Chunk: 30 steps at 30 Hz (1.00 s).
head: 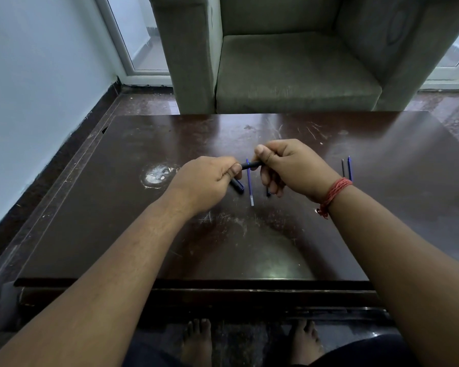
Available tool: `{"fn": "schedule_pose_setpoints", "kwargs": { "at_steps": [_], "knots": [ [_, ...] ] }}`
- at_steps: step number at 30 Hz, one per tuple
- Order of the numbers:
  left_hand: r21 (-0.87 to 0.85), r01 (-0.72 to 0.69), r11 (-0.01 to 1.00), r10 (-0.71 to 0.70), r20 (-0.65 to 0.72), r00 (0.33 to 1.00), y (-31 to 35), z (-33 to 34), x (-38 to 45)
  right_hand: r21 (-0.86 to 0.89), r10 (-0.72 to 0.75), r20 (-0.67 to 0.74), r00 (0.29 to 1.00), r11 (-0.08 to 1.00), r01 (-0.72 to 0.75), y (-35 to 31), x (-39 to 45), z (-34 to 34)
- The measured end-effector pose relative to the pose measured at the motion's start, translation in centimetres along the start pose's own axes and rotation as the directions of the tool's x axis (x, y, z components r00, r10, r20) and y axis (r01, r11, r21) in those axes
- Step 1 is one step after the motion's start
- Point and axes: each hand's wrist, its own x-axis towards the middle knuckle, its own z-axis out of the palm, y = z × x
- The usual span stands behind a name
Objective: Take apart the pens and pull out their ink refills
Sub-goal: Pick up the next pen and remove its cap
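Now your left hand (210, 178) and right hand (284, 165) both pinch the black pen (251, 164) between them: light, stiff, slick plastic (grip near each end, twist gently).

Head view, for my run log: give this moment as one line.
stage: dismantling | left hand + right hand: both gripping dark plastic pen | blue ink refill: on brown wooden table | two thin refills: table, right
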Motion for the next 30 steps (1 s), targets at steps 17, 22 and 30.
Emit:
{"fn": "schedule_pose_setpoints", "kwargs": {
  "at_steps": [17, 22, 30],
  "knots": [
    [0.041, -0.002, 0.999, 0.002, 0.004, 1.0, -0.37, 0.06, 0.07, 0.152, -0.101, -0.018, 0.995, 0.983, 0.103, 0.46, 0.06, -0.55],
    [0.057, -0.011, 0.998, 0.01, 0.016, 1.0, -0.38, 0.32, 0.04, -0.013, -0.016, -0.026, 1.0, 1.0, 0.016, 0.54, 0.09, 0.0],
    [0.07, -0.01, 0.998, 0.009, 0.016, 1.0, -0.45, 0.46, 0.14, 0.034, -0.084, -0.031, 0.996, 0.996, 0.085, 0.47, -0.12, -0.37]
  ]
}}
